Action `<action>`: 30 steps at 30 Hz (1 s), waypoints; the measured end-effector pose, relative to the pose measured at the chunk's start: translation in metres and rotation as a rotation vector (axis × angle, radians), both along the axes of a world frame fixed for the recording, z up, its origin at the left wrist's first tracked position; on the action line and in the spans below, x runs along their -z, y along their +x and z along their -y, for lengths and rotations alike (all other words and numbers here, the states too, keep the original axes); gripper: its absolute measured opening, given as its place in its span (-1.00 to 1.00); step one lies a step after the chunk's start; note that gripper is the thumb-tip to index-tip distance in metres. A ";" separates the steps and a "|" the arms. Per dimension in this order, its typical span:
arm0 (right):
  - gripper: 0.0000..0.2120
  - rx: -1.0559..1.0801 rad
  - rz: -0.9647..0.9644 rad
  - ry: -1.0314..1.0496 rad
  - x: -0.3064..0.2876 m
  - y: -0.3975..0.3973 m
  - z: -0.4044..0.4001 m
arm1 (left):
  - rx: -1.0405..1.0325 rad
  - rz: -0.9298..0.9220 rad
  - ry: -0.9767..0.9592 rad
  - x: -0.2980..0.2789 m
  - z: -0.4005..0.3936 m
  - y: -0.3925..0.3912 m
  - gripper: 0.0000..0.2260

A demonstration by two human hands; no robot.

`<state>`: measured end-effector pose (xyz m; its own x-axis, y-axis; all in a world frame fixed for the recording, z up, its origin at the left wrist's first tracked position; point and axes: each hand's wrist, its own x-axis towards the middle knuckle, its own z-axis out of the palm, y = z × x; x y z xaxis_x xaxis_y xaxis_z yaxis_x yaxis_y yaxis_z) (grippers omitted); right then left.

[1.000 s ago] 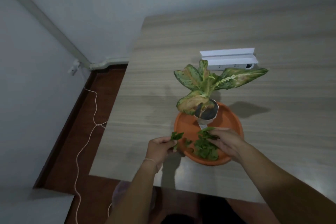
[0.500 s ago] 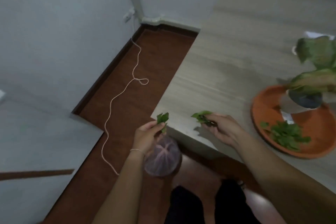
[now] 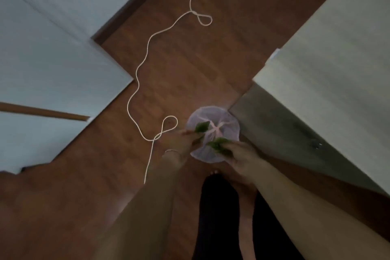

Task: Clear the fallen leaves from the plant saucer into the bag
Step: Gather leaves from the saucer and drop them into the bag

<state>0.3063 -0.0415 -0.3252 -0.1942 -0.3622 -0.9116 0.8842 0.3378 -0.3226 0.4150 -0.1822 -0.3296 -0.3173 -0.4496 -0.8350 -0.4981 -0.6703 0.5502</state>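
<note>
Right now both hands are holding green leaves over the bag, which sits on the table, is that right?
Not quite: the bag is on the floor beside the table, not on it. The head view shows the left hand and right hand each holding leaves over it.

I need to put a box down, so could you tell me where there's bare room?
The tabletop at right is bare. The floor between cord and table is free. It's crowded around the bag, where both hands hold leaves.

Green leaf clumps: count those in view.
2. One green leaf clump in the left hand, one in the right hand, both over the translucent plastic bag; more may be hidden.
</note>
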 end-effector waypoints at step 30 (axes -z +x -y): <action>-0.92 -0.169 -0.220 0.313 0.228 -0.030 0.022 | 0.338 0.342 -0.486 0.209 -0.016 -0.004 -0.77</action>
<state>0.2767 -0.0636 -0.5533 -0.3584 -0.1174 -0.9262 0.7294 0.5839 -0.3563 0.4108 -0.1662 -0.5381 -0.2607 -0.7216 -0.6413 -0.8358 -0.1638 0.5240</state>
